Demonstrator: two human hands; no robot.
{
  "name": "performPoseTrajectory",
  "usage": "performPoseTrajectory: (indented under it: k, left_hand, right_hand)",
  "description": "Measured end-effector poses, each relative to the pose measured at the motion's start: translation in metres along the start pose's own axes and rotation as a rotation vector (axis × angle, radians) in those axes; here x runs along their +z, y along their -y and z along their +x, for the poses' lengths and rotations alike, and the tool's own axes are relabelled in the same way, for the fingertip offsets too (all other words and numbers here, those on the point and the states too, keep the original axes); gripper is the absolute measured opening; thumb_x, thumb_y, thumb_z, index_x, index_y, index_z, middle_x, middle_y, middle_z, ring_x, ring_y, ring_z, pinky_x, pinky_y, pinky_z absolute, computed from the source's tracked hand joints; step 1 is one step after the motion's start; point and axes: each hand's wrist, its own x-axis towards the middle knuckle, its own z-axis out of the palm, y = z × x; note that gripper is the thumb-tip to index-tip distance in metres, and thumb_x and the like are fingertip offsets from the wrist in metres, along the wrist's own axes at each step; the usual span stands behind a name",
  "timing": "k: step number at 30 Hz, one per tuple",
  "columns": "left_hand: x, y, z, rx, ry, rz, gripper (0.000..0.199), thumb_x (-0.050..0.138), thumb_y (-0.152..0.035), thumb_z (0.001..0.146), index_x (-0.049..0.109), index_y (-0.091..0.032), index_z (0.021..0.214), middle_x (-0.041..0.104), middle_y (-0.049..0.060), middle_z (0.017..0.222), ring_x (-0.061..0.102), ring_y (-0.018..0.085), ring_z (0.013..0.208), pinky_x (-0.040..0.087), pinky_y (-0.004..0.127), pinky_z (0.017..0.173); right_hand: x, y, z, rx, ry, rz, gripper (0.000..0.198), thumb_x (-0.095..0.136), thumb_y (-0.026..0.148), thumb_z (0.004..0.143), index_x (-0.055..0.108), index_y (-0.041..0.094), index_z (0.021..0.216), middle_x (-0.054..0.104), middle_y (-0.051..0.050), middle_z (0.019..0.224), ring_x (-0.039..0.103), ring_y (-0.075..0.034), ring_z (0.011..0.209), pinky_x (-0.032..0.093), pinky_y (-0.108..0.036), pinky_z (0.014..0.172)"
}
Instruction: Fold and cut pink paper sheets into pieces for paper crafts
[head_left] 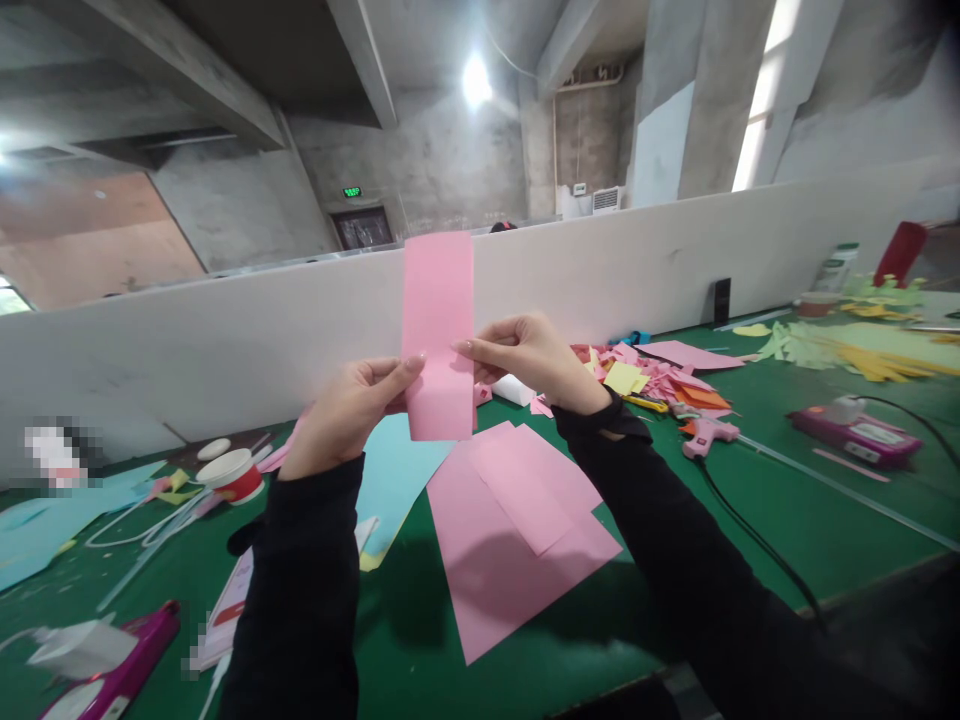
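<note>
A long pink strip of paper [439, 310] is held upright above the table, with a slight bend near its lower part. My left hand [349, 405] pinches its left edge, thumb in front and fingers behind. On the opposite edge my right hand [529, 355] pinches it in the same way. Below lie a large pink paper sheet [480, 600] and smaller pink pieces, one of them a narrow rectangle [521, 490]. A light blue paper sheet [405, 470] lies partly under the pink ones.
Pink and orange scraps [675, 385] pile up at the right, beside a pink glue gun [709, 435] with a cable. Purple power strips [855, 435] sit on both sides. A paper cup [232, 475] stands at left. A white partition [315, 320] borders the green table [405, 650].
</note>
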Motion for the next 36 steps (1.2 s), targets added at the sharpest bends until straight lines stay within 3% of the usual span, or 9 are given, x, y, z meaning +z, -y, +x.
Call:
performPoseTrajectory:
  k: [4, 11, 19, 28, 32, 36]
  left_hand:
    - [-0.0007, 0.0011, 0.0004, -0.011, 0.015, 0.017, 0.036, 0.074, -0.051, 0.068, 0.071, -0.015, 0.074, 0.070, 0.005, 0.074, 0.064, 0.017, 0.070, 0.054, 0.034, 0.076]
    - [0.0005, -0.0008, -0.0002, -0.026, -0.099, 0.060, 0.033, 0.079, -0.047, 0.062, 0.072, -0.016, 0.069, 0.071, 0.005, 0.072, 0.064, 0.017, 0.069, 0.054, 0.029, 0.070]
    - [0.0074, -0.0054, -0.0034, 0.021, -0.172, 0.045, 0.041, 0.077, -0.052, 0.063, 0.075, -0.016, 0.082, 0.073, 0.008, 0.077, 0.067, 0.022, 0.077, 0.055, 0.031, 0.069]
    - [-0.0006, 0.0011, 0.0015, 0.030, -0.133, 0.013, 0.035, 0.077, -0.049, 0.065, 0.073, -0.015, 0.075, 0.069, 0.004, 0.068, 0.061, 0.015, 0.061, 0.051, 0.027, 0.061]
    - [-0.0004, 0.0015, 0.0014, 0.033, -0.120, 0.004, 0.034, 0.076, -0.048, 0.066, 0.072, -0.015, 0.071, 0.068, 0.004, 0.066, 0.060, 0.014, 0.060, 0.050, 0.026, 0.060]
    - [0.0010, 0.0014, 0.0016, 0.047, -0.193, 0.022, 0.034, 0.077, -0.048, 0.065, 0.070, -0.015, 0.069, 0.066, 0.002, 0.063, 0.059, 0.013, 0.057, 0.049, 0.025, 0.056]
  right_hand:
    - [-0.0013, -0.0013, 0.0008, -0.014, -0.010, 0.020, 0.033, 0.077, 0.044, 0.068, 0.070, 0.012, 0.072, 0.072, -0.007, 0.070, 0.067, -0.012, 0.062, 0.058, -0.021, 0.062]
    - [0.0001, -0.0011, 0.0018, 0.012, -0.024, 0.026, 0.035, 0.076, 0.047, 0.069, 0.070, 0.012, 0.072, 0.070, -0.005, 0.064, 0.067, -0.011, 0.059, 0.058, -0.021, 0.061]
    - [-0.0035, -0.0094, 0.0044, 0.086, 0.165, -0.025, 0.033, 0.081, 0.045, 0.064, 0.068, 0.014, 0.067, 0.071, -0.007, 0.066, 0.069, -0.015, 0.062, 0.058, -0.023, 0.059]
    - [0.0003, -0.0008, 0.0017, 0.042, 0.043, 0.024, 0.029, 0.081, 0.038, 0.065, 0.067, 0.012, 0.066, 0.070, -0.005, 0.063, 0.067, -0.012, 0.057, 0.056, -0.021, 0.058]
    - [-0.0010, -0.0024, 0.0022, 0.029, 0.054, 0.039, 0.029, 0.080, 0.039, 0.067, 0.067, 0.013, 0.067, 0.070, -0.004, 0.063, 0.066, -0.011, 0.056, 0.057, -0.021, 0.058]
    - [-0.0033, -0.0068, 0.0033, 0.054, 0.145, 0.016, 0.031, 0.080, 0.041, 0.066, 0.067, 0.014, 0.070, 0.072, -0.006, 0.068, 0.068, -0.013, 0.060, 0.057, -0.021, 0.058]
